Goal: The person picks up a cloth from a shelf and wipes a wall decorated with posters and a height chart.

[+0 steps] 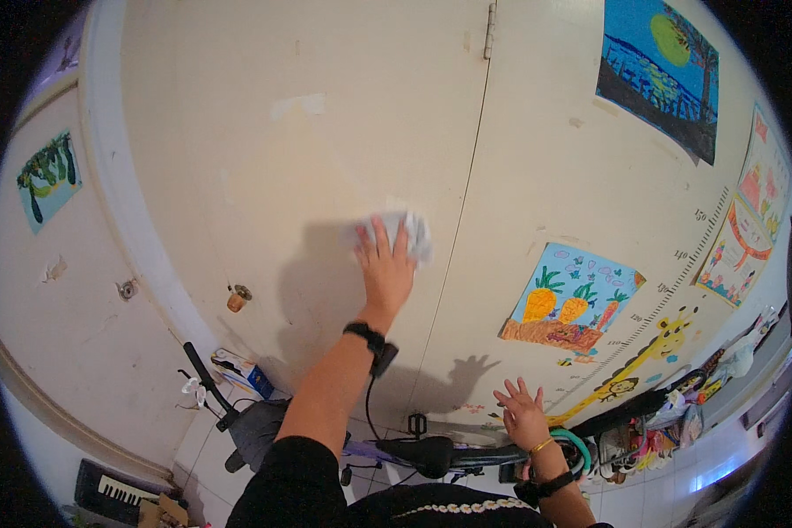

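My left hand presses a crumpled white cloth flat against the cream door, left of the narrow vertical gap between two panels. The fingers lie spread over the cloth, which shows mostly around the fingertips and to their right. A black strap with a small dark device and a cable is on that wrist. Lower and to the right, my right hand is raised with its fingers apart and nothing in it. It wears a gold bracelet and a black strap, and its shadow falls on the panel.
A bicycle stands between me and the door, its handlebar at the left near a small box. A door knob juts out at left. A carrot drawing and giraffe height chart are at right. Shoes and bags line the lower right.
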